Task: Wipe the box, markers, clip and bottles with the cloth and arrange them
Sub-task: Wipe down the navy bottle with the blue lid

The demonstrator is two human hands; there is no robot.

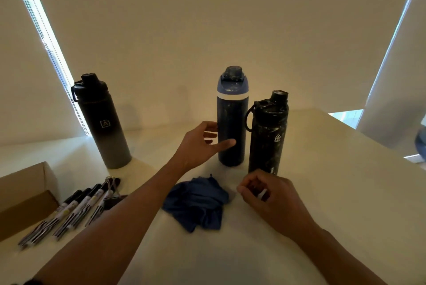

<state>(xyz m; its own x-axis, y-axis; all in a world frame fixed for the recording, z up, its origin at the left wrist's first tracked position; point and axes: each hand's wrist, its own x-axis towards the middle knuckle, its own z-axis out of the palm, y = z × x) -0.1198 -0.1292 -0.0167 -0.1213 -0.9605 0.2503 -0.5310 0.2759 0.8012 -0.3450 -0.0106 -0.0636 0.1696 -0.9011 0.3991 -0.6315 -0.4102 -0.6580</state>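
Just beside the left hand [198,144], the upright blue bottle [231,123]

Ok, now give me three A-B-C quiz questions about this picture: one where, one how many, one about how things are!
1. Where is the blue cloth? A) on a chair B) on the table near the bottles C) in a bucket
2. How many bottles? A) two B) three C) five
3. How are the bottles? A) lying down B) stacked C) upright
Answers: B, it lies crumpled on the table; B, grey-black bottle, blue bottle, speckled bottle; C, all stand caps up.
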